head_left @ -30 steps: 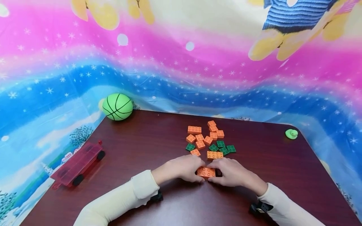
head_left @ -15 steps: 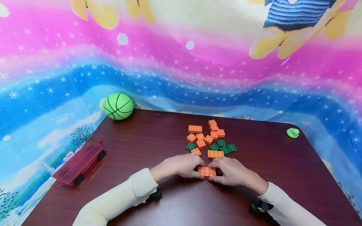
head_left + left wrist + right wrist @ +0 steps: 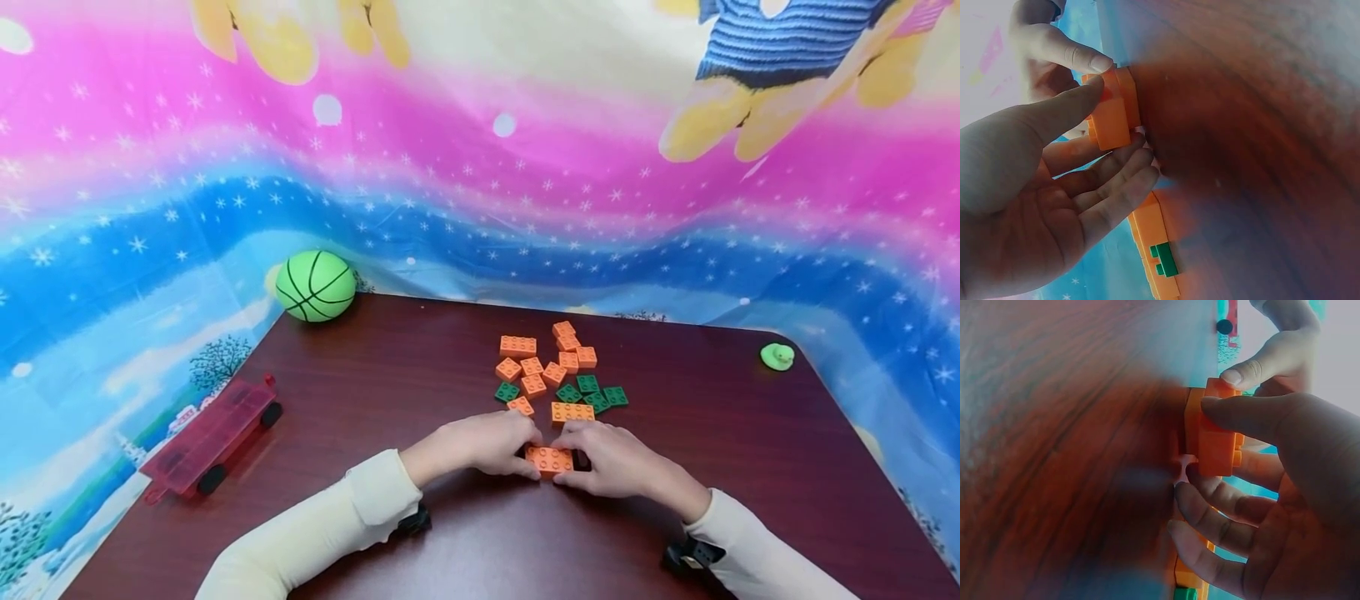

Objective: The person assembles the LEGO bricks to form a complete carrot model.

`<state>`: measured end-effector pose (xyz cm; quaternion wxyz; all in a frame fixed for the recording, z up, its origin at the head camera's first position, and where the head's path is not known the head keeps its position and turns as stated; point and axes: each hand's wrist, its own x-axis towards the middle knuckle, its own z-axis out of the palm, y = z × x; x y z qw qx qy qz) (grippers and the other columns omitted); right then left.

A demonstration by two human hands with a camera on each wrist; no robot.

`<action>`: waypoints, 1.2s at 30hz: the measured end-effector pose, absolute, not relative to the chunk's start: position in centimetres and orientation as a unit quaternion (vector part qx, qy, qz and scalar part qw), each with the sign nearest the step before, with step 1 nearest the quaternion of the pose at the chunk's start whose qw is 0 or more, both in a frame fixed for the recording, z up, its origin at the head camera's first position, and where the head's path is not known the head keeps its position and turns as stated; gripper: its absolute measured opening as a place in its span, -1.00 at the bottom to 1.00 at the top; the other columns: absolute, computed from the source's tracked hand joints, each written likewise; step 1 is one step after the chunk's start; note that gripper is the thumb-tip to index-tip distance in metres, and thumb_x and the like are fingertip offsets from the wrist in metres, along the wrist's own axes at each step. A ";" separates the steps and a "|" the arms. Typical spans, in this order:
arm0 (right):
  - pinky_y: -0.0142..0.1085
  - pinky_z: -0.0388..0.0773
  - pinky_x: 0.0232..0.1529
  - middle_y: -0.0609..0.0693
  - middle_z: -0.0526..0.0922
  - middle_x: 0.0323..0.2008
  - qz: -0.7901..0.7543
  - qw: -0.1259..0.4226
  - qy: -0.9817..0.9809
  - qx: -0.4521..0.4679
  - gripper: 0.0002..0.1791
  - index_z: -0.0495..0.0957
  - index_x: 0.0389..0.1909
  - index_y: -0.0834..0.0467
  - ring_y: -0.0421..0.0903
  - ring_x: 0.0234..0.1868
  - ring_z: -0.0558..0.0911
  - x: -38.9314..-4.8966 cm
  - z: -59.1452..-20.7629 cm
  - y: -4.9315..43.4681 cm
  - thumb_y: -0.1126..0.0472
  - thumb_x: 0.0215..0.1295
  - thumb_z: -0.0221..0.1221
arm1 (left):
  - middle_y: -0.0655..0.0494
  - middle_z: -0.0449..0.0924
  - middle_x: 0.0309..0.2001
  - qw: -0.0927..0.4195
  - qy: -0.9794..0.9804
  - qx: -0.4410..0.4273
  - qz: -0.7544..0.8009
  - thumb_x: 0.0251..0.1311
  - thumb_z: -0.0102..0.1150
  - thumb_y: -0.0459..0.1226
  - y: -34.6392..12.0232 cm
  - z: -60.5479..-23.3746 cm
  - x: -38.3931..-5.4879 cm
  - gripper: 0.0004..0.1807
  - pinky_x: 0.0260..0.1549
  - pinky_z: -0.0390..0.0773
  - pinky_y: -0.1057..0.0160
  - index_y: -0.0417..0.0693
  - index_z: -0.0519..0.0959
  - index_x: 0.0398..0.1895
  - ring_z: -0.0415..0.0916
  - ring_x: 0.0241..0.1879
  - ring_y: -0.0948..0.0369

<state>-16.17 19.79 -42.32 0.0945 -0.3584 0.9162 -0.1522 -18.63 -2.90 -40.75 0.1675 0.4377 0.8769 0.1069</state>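
Observation:
Between my two hands an orange toy building brick stands on the table, studs up. Both wrist views show it as the upper orange brick on a lower orange layer; how many bricks make up that layer I cannot tell. My left hand pinches the upper brick at its left end with thumb and index finger. At the opposite end my right hand pinches it likewise. The other fingers of each hand curve loosely beside the stack. Just beyond the hands lies a lighter orange long brick.
Several loose orange bricks and green bricks lie farther back on the dark wood table. A translucent red toy wagon stands left, a green ball back left, a green toy duck back right. A printed cloth borders the table.

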 end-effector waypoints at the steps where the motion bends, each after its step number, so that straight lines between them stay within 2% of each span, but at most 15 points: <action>1: -0.39 0.39 -0.39 -0.19 0.63 -0.16 -0.152 0.090 0.916 -0.361 -0.64 0.73 0.05 -0.06 -0.32 -0.34 0.49 -16.2 -42.3 19.8 -0.11 0.31 0.35 | 0.34 0.62 -0.39 0.166 0.877 0.439 0.107 0.32 0.34 0.00 -2.9 -40.7 -18.7 -0.72 -0.45 0.37 0.44 0.04 0.72 -0.10 0.38 -0.50 0.40; 7: -0.35 0.47 -0.35 -0.15 0.67 -0.12 -0.145 0.078 0.918 -0.360 -0.62 0.73 0.06 -0.05 -0.31 -0.28 0.55 -16.4 -42.2 19.8 -0.12 0.31 0.35 | 0.31 0.66 -0.31 0.141 0.877 0.445 0.111 0.35 0.28 0.08 -3.3 -40.7 -19.4 -0.64 -0.35 0.45 0.40 0.06 0.72 -0.03 0.46 -0.41 0.40; 11: -0.30 0.54 -0.29 -0.13 0.69 -0.09 -0.142 0.088 0.920 -0.353 -0.61 0.73 0.05 -0.03 -0.27 -0.23 0.60 -16.4 -42.3 19.8 -0.13 0.31 0.35 | 0.24 0.71 -0.14 0.088 0.905 0.392 0.136 0.42 0.16 0.14 -3.9 -40.8 -20.0 -0.58 -0.24 0.60 0.31 0.09 0.70 0.05 0.59 -0.26 0.35; 16: -0.28 0.57 -0.27 -0.13 0.69 -0.08 -0.136 0.094 0.923 -0.347 -0.60 0.73 0.06 -0.03 -0.26 -0.20 0.62 -16.4 -42.5 19.8 -0.14 0.30 0.35 | 0.14 0.64 0.04 0.031 0.937 0.333 0.098 0.42 0.20 -0.03 -4.4 -40.9 -21.2 -0.61 -0.28 0.65 0.17 0.12 0.63 0.22 0.62 -0.10 0.22; 18: -0.27 0.58 -0.25 -0.14 0.69 -0.08 -0.133 0.092 0.925 -0.344 -0.59 0.73 0.06 -0.04 -0.25 -0.18 0.63 -16.5 -42.5 19.7 -0.15 0.30 0.35 | 0.13 0.60 0.10 0.019 0.941 0.328 0.075 0.39 0.22 -0.07 -4.5 -40.9 -21.7 -0.58 -0.23 0.66 0.14 0.14 0.59 0.28 0.59 -0.01 0.19; 19: -0.26 0.59 -0.24 -0.14 0.69 -0.07 -0.133 0.092 0.925 -0.343 -0.59 0.73 0.06 -0.04 -0.24 -0.17 0.64 -16.5 -42.4 19.7 -0.15 0.30 0.35 | 0.13 0.59 0.12 0.014 0.941 0.331 0.067 0.39 0.23 -0.08 -4.5 -40.8 -22.0 -0.56 -0.19 0.66 0.14 0.15 0.57 0.31 0.57 0.03 0.18; 21: -0.22 0.61 -0.22 -0.13 0.70 -0.07 -0.134 0.090 0.925 -0.344 -0.59 0.73 0.06 -0.04 -0.22 -0.15 0.65 -16.5 -42.4 19.7 -0.15 0.29 0.35 | 0.13 0.58 0.17 0.011 0.934 0.350 0.069 0.39 0.24 -0.08 -4.2 -40.9 -22.3 -0.54 0.02 0.64 0.11 0.16 0.56 0.34 0.55 0.12 0.16; 23: -0.20 0.63 -0.20 -0.12 0.70 -0.05 -0.135 0.092 0.925 -0.344 -0.59 0.73 0.05 -0.04 -0.21 -0.13 0.66 -16.4 -42.4 19.8 -0.15 0.29 0.35 | 0.15 0.58 0.26 0.019 0.922 0.380 0.077 0.39 0.25 -0.07 -3.5 -40.8 -22.3 -0.51 0.27 0.53 0.07 0.19 0.54 0.37 0.51 0.26 0.14; 26: -0.19 0.64 -0.21 -0.10 0.72 -0.02 -0.140 0.092 0.922 -0.350 -0.60 0.73 0.04 -0.03 -0.18 -0.11 0.68 -16.3 -42.4 20.1 -0.15 0.30 0.35 | 0.21 0.54 0.37 0.040 0.905 0.416 0.080 0.40 0.25 -0.08 -2.1 -40.8 -22.2 -0.50 0.44 0.36 0.02 0.26 0.52 0.40 0.44 0.40 0.13; 29: -0.19 0.64 -0.21 -0.07 0.73 0.02 -0.144 0.090 0.920 -0.354 -0.59 0.72 0.05 -0.02 -0.16 -0.08 0.69 -16.3 -42.4 20.2 -0.16 0.30 0.34 | 0.30 0.54 0.37 0.052 0.897 0.433 0.070 0.42 0.24 -0.09 -0.7 -40.8 -22.5 -0.51 0.40 0.40 0.06 0.34 0.52 0.40 0.44 0.39 0.18; 31: -0.19 0.64 -0.21 -0.05 0.72 0.04 -0.146 0.089 0.919 -0.356 -0.57 0.71 0.07 -0.01 -0.14 -0.07 0.70 -16.4 -42.3 20.2 -0.17 0.31 0.34 | 0.36 0.60 0.31 0.048 0.893 0.444 0.058 0.42 0.25 -0.10 -0.1 -40.9 -22.9 -0.54 0.29 0.49 0.13 0.37 0.56 0.35 0.52 0.29 0.23; 34: -0.19 0.63 -0.21 -0.03 0.72 0.06 -0.150 0.088 0.918 -0.357 -0.55 0.70 0.08 -0.01 -0.13 -0.07 0.70 -16.4 -42.3 20.1 -0.19 0.32 0.33 | 0.40 0.71 0.13 0.041 0.893 0.445 0.051 0.39 0.28 -0.10 0.7 -41.0 -23.1 -0.61 -0.03 0.61 0.24 0.39 0.64 0.25 0.63 0.00 0.32; 36: -0.19 0.63 -0.20 -0.03 0.72 0.08 -0.151 0.086 0.918 -0.357 -0.55 0.70 0.08 -0.01 -0.13 -0.05 0.70 -16.4 -42.3 20.1 -0.18 0.32 0.32 | 0.39 0.76 0.01 0.036 0.897 0.437 0.054 0.35 0.33 -0.10 1.2 -40.8 -23.1 -0.67 -0.27 0.60 0.28 0.40 0.70 0.16 0.63 -0.17 0.35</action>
